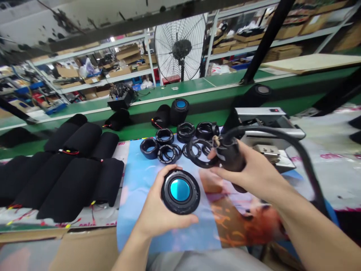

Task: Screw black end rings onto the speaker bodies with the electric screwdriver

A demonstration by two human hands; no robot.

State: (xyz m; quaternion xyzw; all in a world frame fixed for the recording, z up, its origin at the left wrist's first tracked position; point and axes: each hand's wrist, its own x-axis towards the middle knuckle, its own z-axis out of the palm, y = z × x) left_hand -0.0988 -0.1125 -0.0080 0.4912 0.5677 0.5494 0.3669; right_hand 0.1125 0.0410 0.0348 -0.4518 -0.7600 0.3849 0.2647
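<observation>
- Gripping a round black cylinder (pixel 180 190) with a shiny blue centre, my left hand (pixel 156 207) is over a blue printed sheet (pixel 135 188).
- My right hand (pixel 251 171) clasps a dark, corded, cylindrical tool (pixel 229 154); whether it also holds the large black ring (pixel 200 164) beside it, I cannot tell.
- Smaller black rings (pixel 149 153) cluster beyond.
- Farther, a round wire-caged fan (pixel 181 49) stands.

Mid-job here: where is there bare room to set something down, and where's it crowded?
Bare room: the blue sheet between the black cylinders and the left hand, and the white sheeting right of the silver device, past the cable. Crowded: the blue sheet's far side, filled with black rings, and the bench's left end, stacked with those cylinders.
</observation>
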